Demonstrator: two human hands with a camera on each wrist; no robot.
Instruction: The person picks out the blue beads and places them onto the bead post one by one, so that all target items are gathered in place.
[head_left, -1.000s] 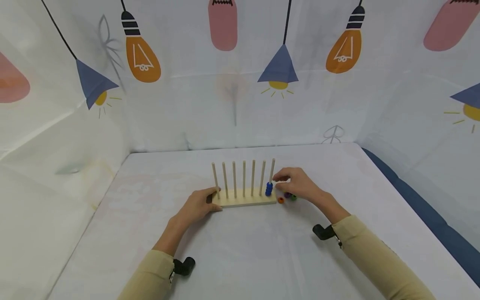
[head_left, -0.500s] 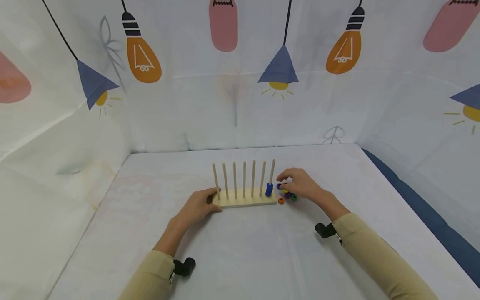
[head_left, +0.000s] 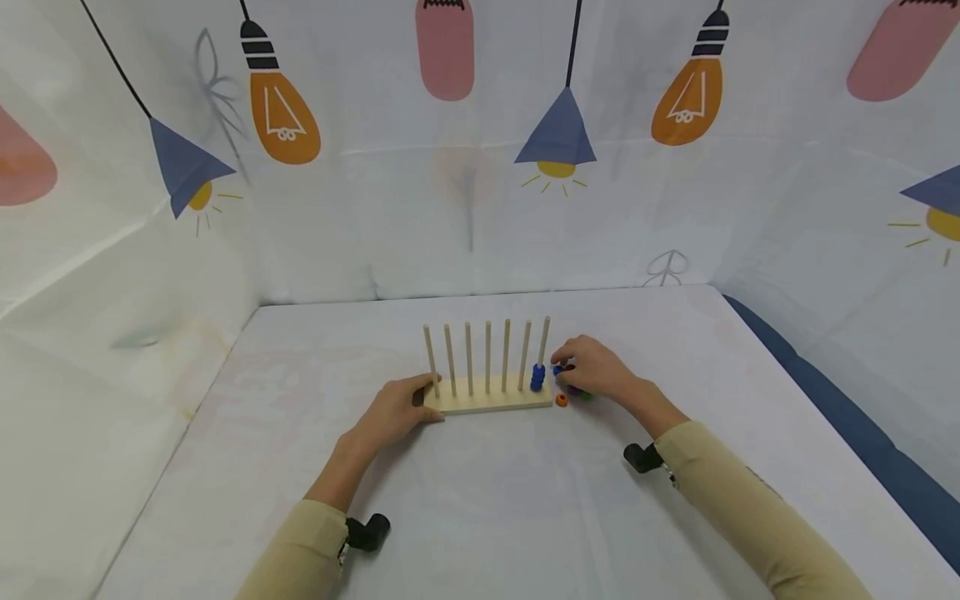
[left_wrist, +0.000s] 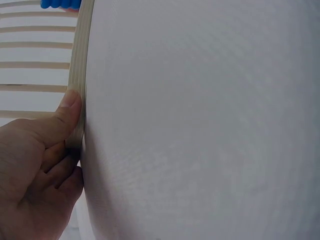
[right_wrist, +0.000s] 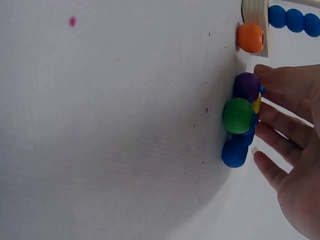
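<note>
Head view: a pale wooden rack (head_left: 487, 403) stands in the middle of the frame on a white table (head_left: 480, 500). Its flat, narrow base has its long axis running left to right, the right end slightly higher in the frame. Seven slim pegs (head_left: 488, 358) point upward, fanning out a little; the rightmost carries a stack of glossy blue beads (head_left: 537, 378). The left hand (head_left: 392, 412) grips the base's left end. The right hand (head_left: 597, 371), its thumb and forefinger narrowly apart, is just beyond the right end, over loose beads; an orange bead (head_left: 562, 400) lies near that corner. Tan sleeves (head_left: 757, 512) enter from the bottom. Lamps are printed on the white wall (head_left: 360, 225) behind.

Left wrist view: the base runs nearly upright at upper left, pegs pointing to the left edge. The thumb lies along its plain side.

Right wrist view: the rack's end shows at upper right. At right of centre, bent fingers reach round purple (right_wrist: 246, 87), green (right_wrist: 238, 115), yellow and blue round beads; I cannot tell whether they pinch one.
</note>
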